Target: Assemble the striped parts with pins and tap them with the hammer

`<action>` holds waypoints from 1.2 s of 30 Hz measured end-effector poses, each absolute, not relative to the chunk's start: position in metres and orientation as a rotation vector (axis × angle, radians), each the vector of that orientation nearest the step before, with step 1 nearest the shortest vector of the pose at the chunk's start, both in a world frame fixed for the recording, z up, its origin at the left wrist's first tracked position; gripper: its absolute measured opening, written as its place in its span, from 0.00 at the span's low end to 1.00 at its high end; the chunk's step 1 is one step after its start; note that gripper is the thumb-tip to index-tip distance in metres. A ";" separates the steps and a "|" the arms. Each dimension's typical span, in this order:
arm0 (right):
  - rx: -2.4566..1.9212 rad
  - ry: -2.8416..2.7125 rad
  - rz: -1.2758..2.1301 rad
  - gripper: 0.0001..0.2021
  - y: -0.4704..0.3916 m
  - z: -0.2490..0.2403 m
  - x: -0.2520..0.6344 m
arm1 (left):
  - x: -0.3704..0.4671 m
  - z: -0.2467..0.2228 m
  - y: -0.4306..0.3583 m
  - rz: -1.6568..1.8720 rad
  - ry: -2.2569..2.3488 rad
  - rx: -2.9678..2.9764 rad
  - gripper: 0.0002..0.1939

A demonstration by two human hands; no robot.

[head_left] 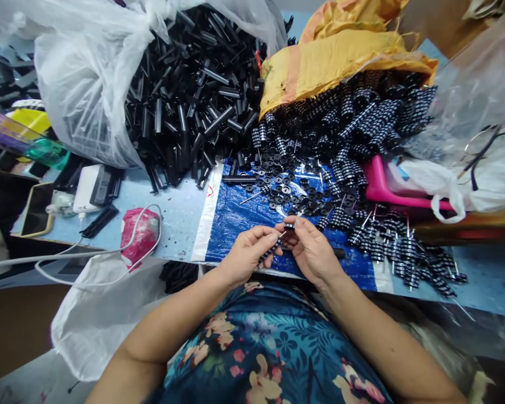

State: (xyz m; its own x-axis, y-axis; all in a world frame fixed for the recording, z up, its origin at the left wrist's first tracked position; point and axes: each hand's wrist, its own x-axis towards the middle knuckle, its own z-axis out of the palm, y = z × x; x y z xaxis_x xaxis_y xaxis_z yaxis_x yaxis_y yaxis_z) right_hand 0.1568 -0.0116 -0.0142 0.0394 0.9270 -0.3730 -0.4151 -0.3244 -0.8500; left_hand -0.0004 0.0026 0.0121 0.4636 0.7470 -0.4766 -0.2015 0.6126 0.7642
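My left hand [252,249] pinches a black-and-white ribbed rod [269,249], from whose upper end a thin metal pin [283,234] sticks out. Between the thumb and fingers of my right hand [313,247] is a small black ring-like piece with white marks [289,226]. The pin's tip is just below this piece; whether they touch I cannot tell. Both hands are over the near edge of a blue plastic sheet [231,224]. Just beyond them lie many small black discs [286,191]. A dark rod [339,253] lies by my right wrist.
A clear plastic bag [88,84] spills black tubes [202,84] at the back. Right of it, a yellow sack [315,64] spills ribbed rods [362,112]. A pink tray [376,179] stands right. On the left are a white charger [93,188], cables and a pink bundle [138,235].
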 end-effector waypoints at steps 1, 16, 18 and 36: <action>-1.181 -0.591 1.573 0.18 -0.014 -0.015 0.155 | 0.000 0.011 0.002 0.650 0.915 0.697 0.21; -1.289 -1.283 1.167 0.17 -0.020 -0.021 0.164 | -0.003 0.003 -0.001 0.822 0.917 0.658 0.27; -1.387 -1.682 0.778 0.19 -0.007 -0.020 0.181 | -0.011 0.004 0.005 0.840 0.911 0.614 0.27; -1.101 -0.513 1.575 0.16 -0.004 -0.014 0.147 | -0.004 0.012 0.006 0.675 0.862 0.668 0.18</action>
